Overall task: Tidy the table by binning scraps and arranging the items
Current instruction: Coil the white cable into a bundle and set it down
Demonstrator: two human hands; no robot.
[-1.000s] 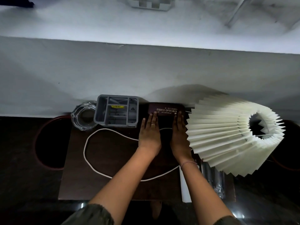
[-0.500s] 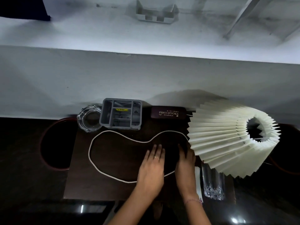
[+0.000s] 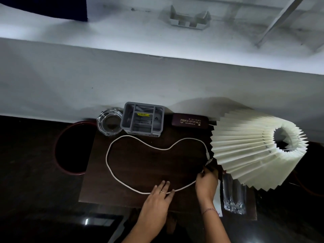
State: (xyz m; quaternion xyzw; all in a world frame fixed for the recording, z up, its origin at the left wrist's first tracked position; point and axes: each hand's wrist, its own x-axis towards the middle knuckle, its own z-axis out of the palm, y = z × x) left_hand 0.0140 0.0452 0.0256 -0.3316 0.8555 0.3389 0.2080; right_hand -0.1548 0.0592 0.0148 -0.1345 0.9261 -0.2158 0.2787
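A white cord [image 3: 112, 169] lies in a wide loop on the dark wooden table [image 3: 143, 165]. My left hand [image 3: 157, 199] rests flat with straight fingers over the cord's near stretch. My right hand [image 3: 206, 183] has its fingers curled at the cord's right end, by the small white connector [image 3: 208, 157]; whether they pinch it is unclear. Along the back edge stand a glass ashtray [image 3: 109, 123], a grey compartment organiser [image 3: 142, 120] and a maroon spectacle case [image 3: 190, 121].
A pleated cream lampshade [image 3: 252, 151] lies tilted over the table's right part. A clear glass tumbler [image 3: 234, 195] and a white paper strip [image 3: 218, 199] sit right of my right hand. A round dark bin with a red rim [image 3: 57, 158] stands left of the table. A white wall runs behind.
Both hands have pulled back from the spectacle case to the table's near side. The left now lies on the cord, the right has curled at the cord's right end.
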